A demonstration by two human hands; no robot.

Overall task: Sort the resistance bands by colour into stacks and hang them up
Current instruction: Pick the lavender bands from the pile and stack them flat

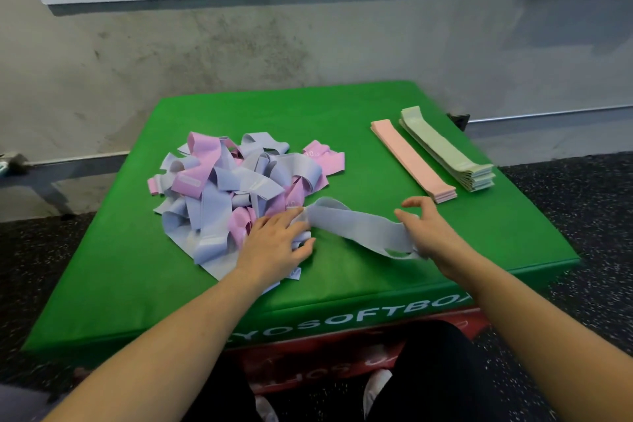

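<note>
Hands work on a green box (342, 106) set against a grey wall (239, 44). Left hand (277, 243) lies at the near right edge of the pile (236, 181) of blue and pink bands, fingers curled on one end of a blue band (356, 226). Right hand (428, 229) pinches the other end, forefinger and thumb spread above it. That band stretches between them, just off the box top, near its front middle. Pink stack (414, 161) and green stack (445, 151) lie side by side near the right edge, green almost at the brink. Bare green stays open between pile and stacks, along the back, and at the front left corner
</note>
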